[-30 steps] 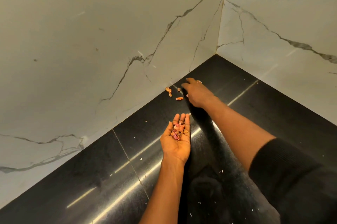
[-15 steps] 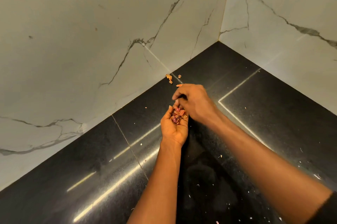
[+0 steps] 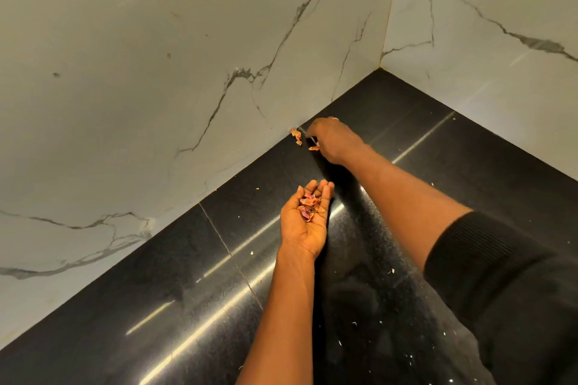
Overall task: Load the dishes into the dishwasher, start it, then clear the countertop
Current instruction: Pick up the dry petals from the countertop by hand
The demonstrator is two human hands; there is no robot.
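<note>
Peels [image 3: 296, 136] just off the right hand's [image 3: 336, 142] fingertips look papery and weightless, best pinched by an edge; whether it grips one is unclear, while the left hand [image 3: 301, 223] cups more, fingers relaxed.

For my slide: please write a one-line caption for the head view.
Right hand reaches for orange scraps by the wall; left hand cups gathered scraps above black countertop.
</note>
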